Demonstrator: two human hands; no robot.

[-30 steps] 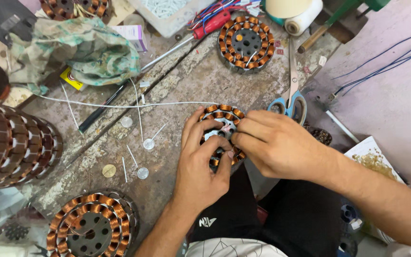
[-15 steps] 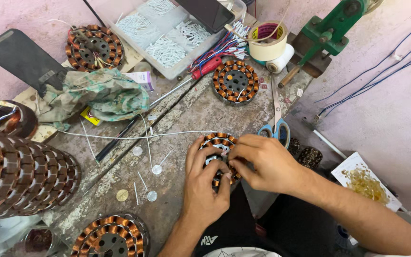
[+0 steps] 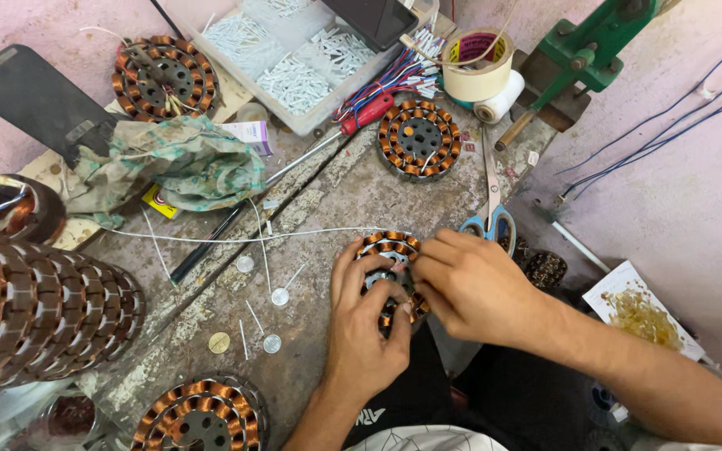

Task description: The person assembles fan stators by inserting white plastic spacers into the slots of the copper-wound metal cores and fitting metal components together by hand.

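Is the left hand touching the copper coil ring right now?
Touching. The head view shows the left hand with its fingers wrapped over the near edge of the copper coil ring, no gap between them.

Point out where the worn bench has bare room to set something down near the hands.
Barest: the strip between the round copper-wound stator by the red-handled screwdriver and the stator both the left hand and right hand grip. Left of the hands, coins and white sleeves scatter; the crumpled green cloth crowds further left.
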